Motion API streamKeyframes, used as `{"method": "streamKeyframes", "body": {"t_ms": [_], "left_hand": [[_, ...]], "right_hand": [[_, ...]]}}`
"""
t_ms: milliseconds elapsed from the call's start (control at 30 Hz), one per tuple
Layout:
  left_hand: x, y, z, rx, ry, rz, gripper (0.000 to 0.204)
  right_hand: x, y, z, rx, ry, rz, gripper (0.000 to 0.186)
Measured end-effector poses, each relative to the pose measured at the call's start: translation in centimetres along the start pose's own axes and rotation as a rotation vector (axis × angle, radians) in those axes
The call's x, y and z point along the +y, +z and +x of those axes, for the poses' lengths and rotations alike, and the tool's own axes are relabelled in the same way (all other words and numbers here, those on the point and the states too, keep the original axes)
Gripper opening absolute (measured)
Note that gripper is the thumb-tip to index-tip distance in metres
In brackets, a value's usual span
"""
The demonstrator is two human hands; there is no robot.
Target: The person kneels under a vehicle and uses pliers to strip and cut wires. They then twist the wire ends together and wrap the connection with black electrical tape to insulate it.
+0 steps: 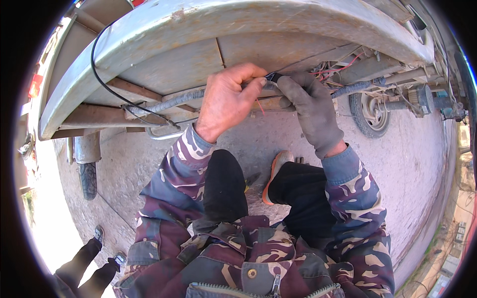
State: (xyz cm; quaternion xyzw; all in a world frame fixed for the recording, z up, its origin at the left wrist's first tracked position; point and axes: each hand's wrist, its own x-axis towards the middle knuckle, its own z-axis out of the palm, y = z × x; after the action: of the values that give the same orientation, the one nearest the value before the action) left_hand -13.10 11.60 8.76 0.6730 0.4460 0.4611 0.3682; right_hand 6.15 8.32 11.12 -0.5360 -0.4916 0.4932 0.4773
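Note:
My left hand [228, 97] is bare, thumb and forefinger pinched together under the metal frame. My right hand [313, 109] wears a grey work glove and closes on the other side of the same spot. Between the fingertips shows a short black strip [274, 77] that looks like tape; what it lies on is hidden by the fingers. A thin red wire [260, 106] dangles just below my left fingertips. Behind both hands runs a wrapped cable bundle [174, 102]. More loose red wires [340, 68] stick out to the right of the glove.
A curved, worn metal frame edge [258, 17] arches above my hands. A black cable [94, 59] loops over it at left. A wheel [370, 114] stands at right, a tyre [88, 181] at left. Another person's legs [87, 260] are at lower left. Something yellow and dark [252, 181] lies between my feet.

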Motion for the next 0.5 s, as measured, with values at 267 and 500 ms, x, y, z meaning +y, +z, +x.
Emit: {"method": "streamKeyframes", "body": {"t_ms": [267,500], "left_hand": [[-0.8,0.9,-0.7,0.135,0.256,0.189,0.01],[-0.6,1.4,-1.0,0.167,0.261,0.226,0.006]], "right_hand": [[-2.2,0.0,-1.0,-0.105,0.11,0.159,0.034],[-2.1,0.6,-1.4,-0.076,0.008,0.105,0.031]]}}
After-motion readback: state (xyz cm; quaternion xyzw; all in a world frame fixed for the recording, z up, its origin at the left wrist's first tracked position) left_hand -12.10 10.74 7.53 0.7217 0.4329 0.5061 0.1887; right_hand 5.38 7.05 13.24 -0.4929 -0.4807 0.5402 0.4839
